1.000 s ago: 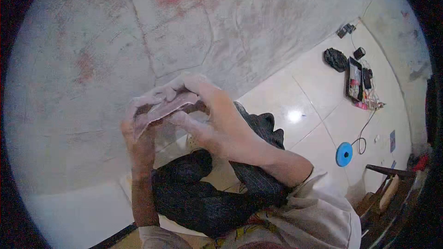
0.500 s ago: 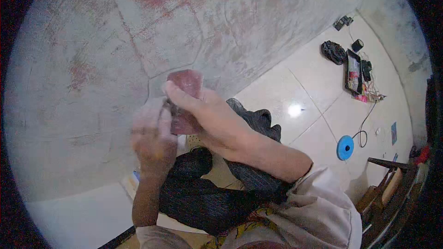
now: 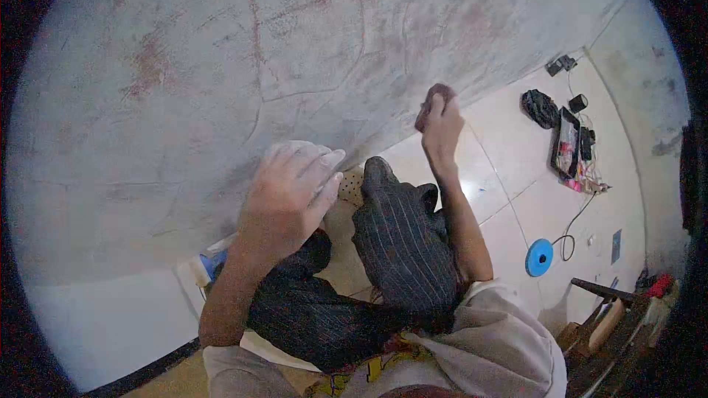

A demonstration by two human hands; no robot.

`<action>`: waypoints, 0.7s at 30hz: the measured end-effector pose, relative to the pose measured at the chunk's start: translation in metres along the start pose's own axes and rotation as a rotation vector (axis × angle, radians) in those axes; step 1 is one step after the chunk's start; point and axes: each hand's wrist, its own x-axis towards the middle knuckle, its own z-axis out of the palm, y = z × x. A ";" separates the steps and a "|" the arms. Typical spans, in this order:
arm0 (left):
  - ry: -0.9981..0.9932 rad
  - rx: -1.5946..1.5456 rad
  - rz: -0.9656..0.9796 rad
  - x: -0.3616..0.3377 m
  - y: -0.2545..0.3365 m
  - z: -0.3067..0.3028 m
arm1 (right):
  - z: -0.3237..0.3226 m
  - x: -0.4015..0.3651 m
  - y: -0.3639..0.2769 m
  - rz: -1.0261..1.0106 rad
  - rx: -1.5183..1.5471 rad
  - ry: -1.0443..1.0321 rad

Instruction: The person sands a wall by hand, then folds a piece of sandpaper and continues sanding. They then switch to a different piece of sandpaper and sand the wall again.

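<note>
The right hand pinches a reddish sandpaper in its fingers against the wall at one o'clock. The left hand lies flat on the wall at nine o'clock, fingers pressed together.

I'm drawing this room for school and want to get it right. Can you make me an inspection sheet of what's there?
Surface: wall, grey plaster with red patches and thin crack lines.
Job's things: red pad, pressed on the wall near the floor.
Clutter: tray of small items and a dark bundle on the floor by the wall; blue disc; wooden pieces at lower right.
Hands: left hand open, dusty, flat on the wall; right hand shut on the pad.
Cables: thin cable runs from the tray towards the disc.
Surroundings: white tiled floor; the person's dark trousers.
</note>
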 end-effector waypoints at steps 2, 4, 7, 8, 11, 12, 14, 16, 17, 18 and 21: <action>-0.014 -0.009 0.023 -0.001 -0.003 0.002 | 0.015 -0.012 -0.005 -0.025 -0.030 -0.054; -0.005 0.009 0.007 -0.003 -0.005 0.003 | 0.040 -0.008 0.015 0.069 0.017 -0.186; -0.023 0.008 0.013 -0.002 -0.004 -0.002 | 0.066 -0.023 0.013 -0.208 -0.171 -0.289; -0.025 0.008 0.011 -0.004 -0.007 -0.001 | 0.073 -0.034 0.012 -0.284 -0.236 -0.334; -0.055 -0.026 -0.043 -0.009 -0.012 0.000 | 0.071 -0.041 0.009 -0.379 -0.374 -0.399; -0.046 -0.022 -0.047 -0.010 -0.014 0.000 | 0.069 -0.041 0.009 -0.401 -0.447 -0.415; -0.034 -0.017 -0.057 -0.013 -0.014 -0.002 | 0.079 -0.028 0.020 -0.256 -0.250 -0.246; -0.067 -0.056 -0.066 -0.016 -0.014 -0.004 | 0.083 -0.025 0.028 -0.115 -0.053 -0.078; -0.059 -0.056 -0.069 -0.018 -0.015 -0.006 | 0.080 -0.028 0.031 -0.218 -0.182 -0.163; -0.081 -0.022 -0.047 -0.019 -0.015 -0.009 | 0.076 -0.031 0.033 -0.321 -0.311 -0.243; -0.109 -0.003 -0.043 -0.019 -0.016 -0.010 | 0.077 -0.039 0.025 -0.324 -0.393 -0.316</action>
